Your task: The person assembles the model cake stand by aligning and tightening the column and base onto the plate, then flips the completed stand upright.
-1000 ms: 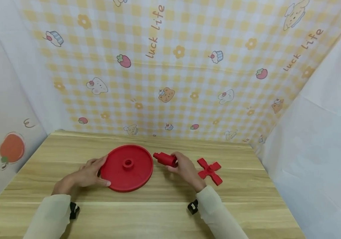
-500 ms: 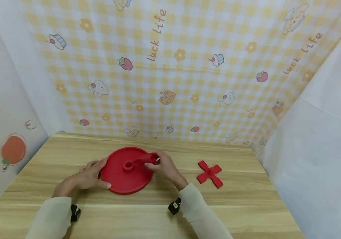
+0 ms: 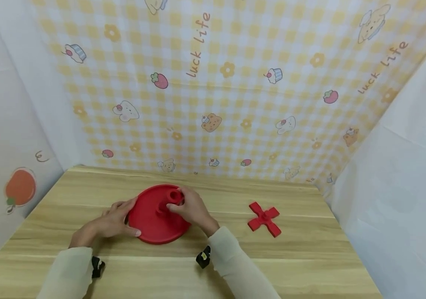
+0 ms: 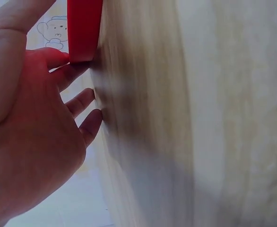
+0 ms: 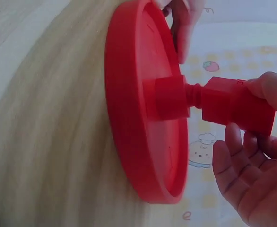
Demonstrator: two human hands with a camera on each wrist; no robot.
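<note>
A round red plate point(image 3: 149, 230) with a raised rim lies on the table. From its middle rises a short hollow hub point(image 5: 171, 97). My left hand point(image 3: 112, 222) holds the plate's left edge, thumb over the rim and fingers spread along the outside. In my right hand point(image 3: 194, 209) is a red block-shaped post point(image 5: 230, 101) with a narrow stepped peg, pinched near its hollow end. That peg meets the hub's opening; part of it still shows between hub and block. The post stands tilted in the head view, its hollow end up.
A red cross-shaped piece point(image 3: 264, 219) with a raised centre lies to the right of my right hand on the wooden table point(image 3: 153, 274). Behind stands a yellow checked cloth point(image 3: 235, 99), with white cloth point(image 3: 396, 166) on the right side.
My right hand has moved left with the post, from beside the plate to over its hub. The post has turned from lying sideways to peg down. My left hand stays at the rim.
</note>
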